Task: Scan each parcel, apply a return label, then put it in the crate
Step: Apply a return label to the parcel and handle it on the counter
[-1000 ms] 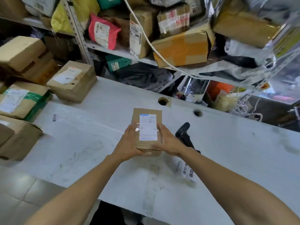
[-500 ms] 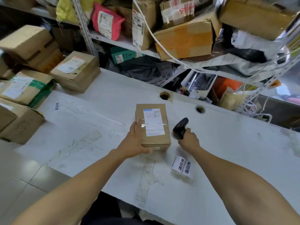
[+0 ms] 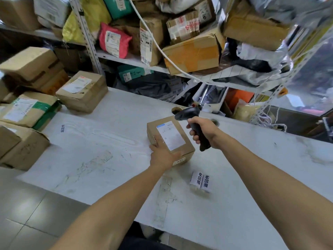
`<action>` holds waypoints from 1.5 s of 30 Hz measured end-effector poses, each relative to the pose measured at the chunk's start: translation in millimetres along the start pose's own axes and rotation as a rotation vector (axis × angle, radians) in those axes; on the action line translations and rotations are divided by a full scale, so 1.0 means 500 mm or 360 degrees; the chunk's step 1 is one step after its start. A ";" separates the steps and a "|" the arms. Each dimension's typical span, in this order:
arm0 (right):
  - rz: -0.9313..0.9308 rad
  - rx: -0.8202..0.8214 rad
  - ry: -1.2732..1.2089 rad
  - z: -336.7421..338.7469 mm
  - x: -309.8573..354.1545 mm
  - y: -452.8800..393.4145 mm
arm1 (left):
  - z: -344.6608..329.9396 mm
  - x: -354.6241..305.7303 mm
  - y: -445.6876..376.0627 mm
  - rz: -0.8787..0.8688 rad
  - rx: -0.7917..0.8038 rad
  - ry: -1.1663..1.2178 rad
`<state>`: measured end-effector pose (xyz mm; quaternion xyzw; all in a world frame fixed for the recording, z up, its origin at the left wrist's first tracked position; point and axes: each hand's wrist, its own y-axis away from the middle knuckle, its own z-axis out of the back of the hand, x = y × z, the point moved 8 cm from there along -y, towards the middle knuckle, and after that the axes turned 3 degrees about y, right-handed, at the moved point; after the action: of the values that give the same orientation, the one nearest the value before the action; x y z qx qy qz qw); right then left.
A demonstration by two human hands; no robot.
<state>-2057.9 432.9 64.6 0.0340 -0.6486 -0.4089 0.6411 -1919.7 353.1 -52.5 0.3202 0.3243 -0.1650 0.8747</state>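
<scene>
A small brown cardboard parcel with a white shipping label on top lies on the white table. My left hand holds its near left corner, fingers laid over the top edge. My right hand grips the handle of a black barcode scanner, lifted just right of the parcel with its head over the parcel's far corner. A strip of white return labels with black characters lies on the table in front of the parcel.
Several cardboard boxes are stacked along the table's left side. Behind the table, metal shelves hold many parcels and bags, and a white cable hangs across them. A single loose label lies at left. Two round holes pierce the tabletop behind the parcel.
My right hand left the parcel, took hold of the scanner on the table and raised it beside the parcel. The left hand stayed on the parcel, which turned slightly.
</scene>
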 end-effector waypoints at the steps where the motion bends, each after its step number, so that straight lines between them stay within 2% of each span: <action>1: -0.0047 0.0015 0.0023 -0.002 0.004 0.013 | 0.002 -0.002 0.005 0.0025 -0.0036 0.0010; 7: -0.0145 0.0029 0.0120 -0.001 0.026 0.044 | 0.014 -0.019 0.029 0.0138 -0.0100 -0.0006; 21: -0.0187 0.0059 0.0173 0.000 0.032 0.034 | 0.016 -0.014 0.024 0.0157 -0.0110 -0.0109; 24: -0.0088 -0.0063 0.0273 0.014 0.028 0.009 | 0.025 -0.012 0.014 0.0146 -0.0088 -0.0194; 29: -0.0054 -0.0475 0.0704 0.064 -0.063 -0.082 | 0.089 0.010 -0.033 0.0069 0.0088 -0.0368; 34: -0.0107 -0.0501 0.1014 0.083 -0.169 -0.153 | 0.151 0.034 -0.087 0.0040 0.0367 -0.0462; 40: -0.0104 -0.0544 0.0987 0.101 -0.227 -0.175 | 0.153 0.039 -0.112 0.0016 0.0390 -0.0424; 42: -0.0069 -0.0575 0.0890 0.105 -0.236 -0.154 | 0.158 0.033 -0.099 0.0017 0.0323 -0.0591; 43: -0.0033 -0.0622 0.0858 0.110 -0.240 -0.135 | 0.165 0.020 -0.082 -0.0049 0.0187 -0.0794; 44: 0.0018 -0.0690 0.0832 0.115 -0.243 -0.111 | 0.169 -0.008 -0.053 -0.0225 -0.0044 -0.1012; 45: 0.0073 -0.0764 0.0794 0.121 -0.249 -0.085 | 0.160 -0.051 -0.012 -0.0560 -0.0344 -0.1137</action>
<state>-2108.5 505.2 -50.5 -0.0335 -0.3577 -0.5143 0.7787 -1904.6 297.7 8.7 0.0887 0.0656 -0.3779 0.9193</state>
